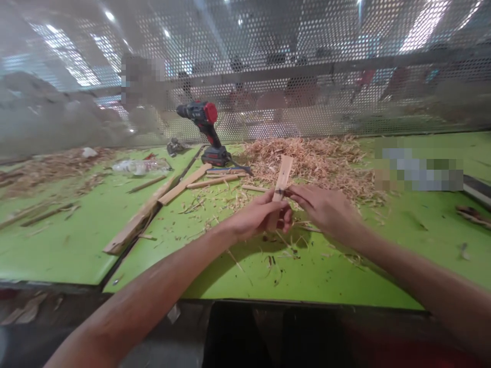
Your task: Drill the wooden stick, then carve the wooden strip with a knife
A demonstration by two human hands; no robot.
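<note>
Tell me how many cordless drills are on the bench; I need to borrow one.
1. The cordless drill stands upright on the green bench by the mesh screen, beyond both hands. Others could be hidden under the shavings pile.

No lettering can be read anywhere here. The red and black cordless drill (207,132), standing beyond the hands on the green table top (76,240), shows no legible brand, and the pale flat wooden strip (282,179) held in the fingers carries only a dark mark, not writing.
</note>
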